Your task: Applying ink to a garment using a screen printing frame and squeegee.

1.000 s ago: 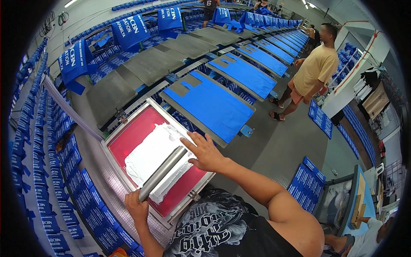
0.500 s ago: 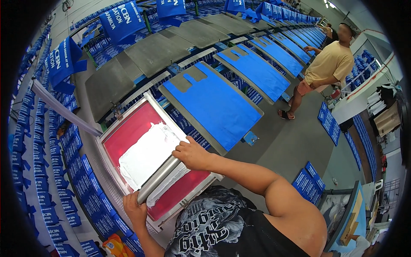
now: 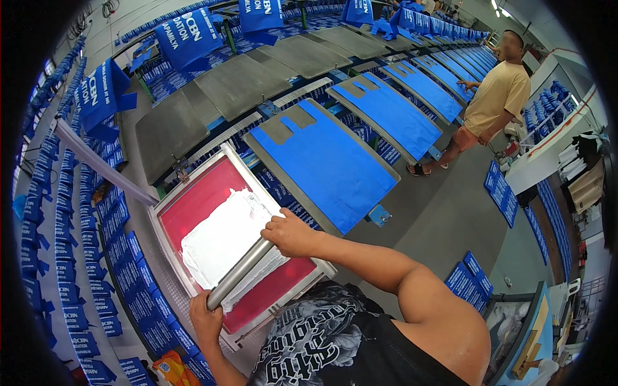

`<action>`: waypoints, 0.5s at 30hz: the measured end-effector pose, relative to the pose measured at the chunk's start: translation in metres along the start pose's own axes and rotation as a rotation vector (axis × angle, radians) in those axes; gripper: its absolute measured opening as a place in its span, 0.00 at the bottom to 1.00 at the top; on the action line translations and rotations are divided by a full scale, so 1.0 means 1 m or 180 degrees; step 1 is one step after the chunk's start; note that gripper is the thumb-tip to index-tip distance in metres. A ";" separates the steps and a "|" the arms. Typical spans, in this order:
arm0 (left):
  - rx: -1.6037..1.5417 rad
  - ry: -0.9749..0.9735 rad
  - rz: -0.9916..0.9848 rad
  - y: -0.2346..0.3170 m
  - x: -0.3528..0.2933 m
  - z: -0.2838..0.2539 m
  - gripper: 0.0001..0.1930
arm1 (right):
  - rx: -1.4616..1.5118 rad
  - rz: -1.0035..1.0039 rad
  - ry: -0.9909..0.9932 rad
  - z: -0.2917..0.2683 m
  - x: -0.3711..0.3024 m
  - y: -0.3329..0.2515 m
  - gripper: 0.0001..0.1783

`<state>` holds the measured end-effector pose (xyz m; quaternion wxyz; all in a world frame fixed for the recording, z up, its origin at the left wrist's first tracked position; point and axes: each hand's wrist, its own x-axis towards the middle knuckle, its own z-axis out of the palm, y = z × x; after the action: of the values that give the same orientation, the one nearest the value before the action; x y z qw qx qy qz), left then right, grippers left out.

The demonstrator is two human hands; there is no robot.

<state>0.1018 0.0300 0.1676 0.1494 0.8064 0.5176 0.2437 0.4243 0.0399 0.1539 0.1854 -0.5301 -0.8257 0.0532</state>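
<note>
Both my hands grip the ends of a grey metal-handled squeegee (image 3: 241, 273). My left hand (image 3: 205, 316) is wrapped round its near left end, and my right hand (image 3: 285, 233) closes over its far right end. The squeegee lies slantwise across a screen printing frame (image 3: 168, 256) with a whitish rim and red mesh (image 3: 201, 196). Thick white ink (image 3: 222, 231) covers the middle of the mesh, with a thinner strip on my side of the squeegee. What lies under the screen is hidden.
To the right, blue bags (image 3: 328, 161) lie flat on a row of tilted boards; bare grey boards (image 3: 170, 132) stand beyond. Printed blue bags (image 3: 187, 38) hang at the back and fill racks at left (image 3: 122, 257). A person in a tan shirt (image 3: 502, 90) stands beside the row.
The squeegee stays in both hands and nearly in place on the screen, its tilt slightly different. My view has shifted a little. The person at right has turned and reaches toward the boards.
</note>
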 end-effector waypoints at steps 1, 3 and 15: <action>-0.0035 0.0069 0.0032 -0.003 -0.002 -0.001 0.14 | -0.0015 0.0013 0.0047 -0.001 0.000 -0.003 0.07; -0.0063 0.0039 0.0121 -0.013 -0.007 -0.002 0.14 | -0.0017 0.0043 0.0082 -0.001 -0.004 -0.011 0.07; 0.0051 -0.0076 0.0176 -0.037 -0.027 -0.004 0.17 | -0.0197 0.0436 0.0023 0.007 -0.027 -0.053 0.12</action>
<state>0.0619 0.0213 0.1463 0.1423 0.8245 0.4952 0.2339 0.3864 -0.0062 0.1553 0.1679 -0.5910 -0.7881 0.0382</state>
